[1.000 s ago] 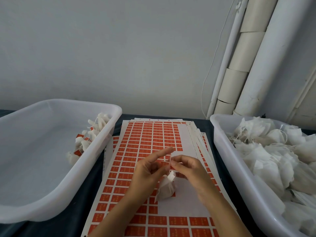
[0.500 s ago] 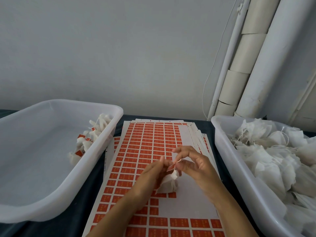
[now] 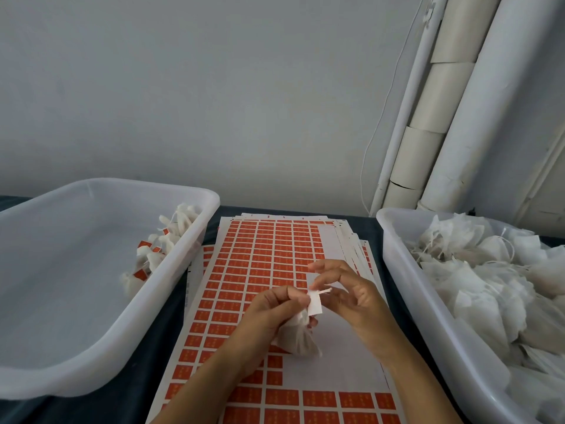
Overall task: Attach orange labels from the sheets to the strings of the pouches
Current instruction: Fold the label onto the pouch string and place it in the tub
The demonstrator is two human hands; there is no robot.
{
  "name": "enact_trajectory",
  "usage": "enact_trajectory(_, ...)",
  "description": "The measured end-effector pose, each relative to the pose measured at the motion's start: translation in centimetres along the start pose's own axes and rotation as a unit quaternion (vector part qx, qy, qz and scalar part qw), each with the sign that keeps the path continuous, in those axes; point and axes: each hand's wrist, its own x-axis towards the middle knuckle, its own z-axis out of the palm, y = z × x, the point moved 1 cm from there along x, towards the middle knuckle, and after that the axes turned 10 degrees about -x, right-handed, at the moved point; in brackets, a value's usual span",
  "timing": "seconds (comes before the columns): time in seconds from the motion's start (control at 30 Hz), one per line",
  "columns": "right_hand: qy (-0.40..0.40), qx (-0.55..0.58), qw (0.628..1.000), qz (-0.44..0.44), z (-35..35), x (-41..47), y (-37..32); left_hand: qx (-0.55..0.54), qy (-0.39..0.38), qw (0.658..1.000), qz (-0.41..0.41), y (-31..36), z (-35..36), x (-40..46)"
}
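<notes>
Just below the middle of the frame my left hand [image 3: 275, 307] has its fingers curled round the gathered neck of one pouch [image 3: 298, 338], whose soft white body hangs below my knuckles, over the bare part of the label sheet [image 3: 260, 270]. Pinched at the top of that grip is a label [image 3: 315, 302], showing its pale back to me, with the string end [image 3: 324, 291] sticking out to the right. My right hand [image 3: 348, 295] is beside it, thumb and forefinger bent toward the string; whether they actually pinch it I cannot tell.

I judge the pouch very light and limp, so it should be held at the tied neck, not the body, which would only crumple. The label looks thin, floppy and sticky, best taken by its edges and folded over the string. The string is fine and likely to slip.

Tagged pouches lie in the left tub [image 3: 198, 240]; untagged ones fill the right tub [image 3: 397, 270].
</notes>
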Motion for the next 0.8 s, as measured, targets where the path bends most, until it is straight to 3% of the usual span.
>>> enact_trajectory(0.1, 0.014, -0.045, 0.999, 0.007, 0.14, 0.00, 0.57, 0.007, 0.052, 0.998, 0.023, 0.06, -0.08, -0.11)
enact_trajectory(0.27, 0.054, -0.121, 0.989, -0.062, -0.01, -0.06, 0.76, 0.017, 0.104, 0.994, 0.036, 0.07, 0.17, -0.22)
enact_trajectory(0.5, 0.082, -0.158, 0.982, -0.071, 0.08, -0.04, 0.74, 0.034, 0.110, 0.993, 0.038, -0.08, 0.07, 0.14)
enact_trajectory(0.8, 0.055, -0.177, 0.979, -0.083, 0.05, -0.16, 0.86, 0.040, 0.095, 0.995, 0.014, -0.12, 0.03, 0.12)
